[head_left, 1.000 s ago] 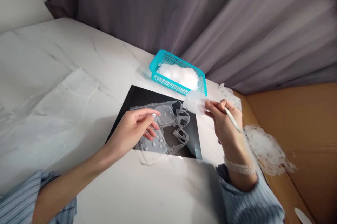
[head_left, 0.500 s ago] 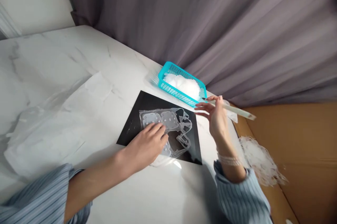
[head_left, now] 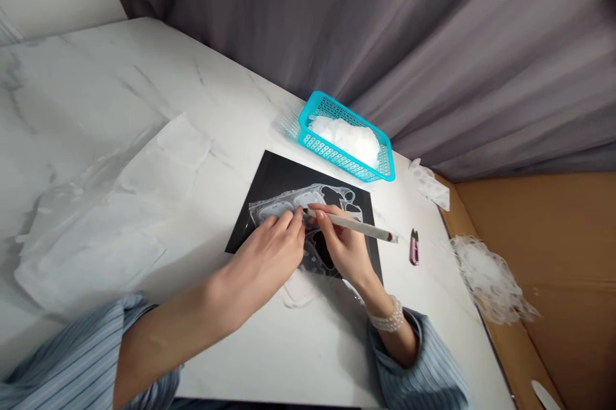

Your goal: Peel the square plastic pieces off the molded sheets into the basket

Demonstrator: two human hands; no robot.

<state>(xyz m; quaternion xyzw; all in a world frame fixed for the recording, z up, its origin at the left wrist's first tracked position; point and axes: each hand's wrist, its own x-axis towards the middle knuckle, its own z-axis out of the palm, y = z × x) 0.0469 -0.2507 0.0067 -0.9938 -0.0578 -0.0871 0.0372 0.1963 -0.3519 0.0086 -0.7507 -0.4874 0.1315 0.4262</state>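
On a black mat lies a clear plastic sheet with pale rounded shapes; cut openings and loose loops show at its right part. My left hand presses on the sheet, fingers bent and held together, and covers part of it. Between the thumb and fingers of my right hand is a slim craft knife with a whitish handle. The knife slants, its dark tip down at the sheet, right beside my left fingertips. My fingers partly hide the tip, so I cannot tell whether it touches the plastic.
Behind the mat stands a turquoise basket with white pieces inside. Pink thread snips and a white perforated piece lie at the right. Clear sheets spread at the left. A cardboard box beside the table holds plastic scraps.
My right hand has brought the knife left and down from beside the basket to the sheet, by my left fingers. The snips have come into view. The camera view has shifted slightly.
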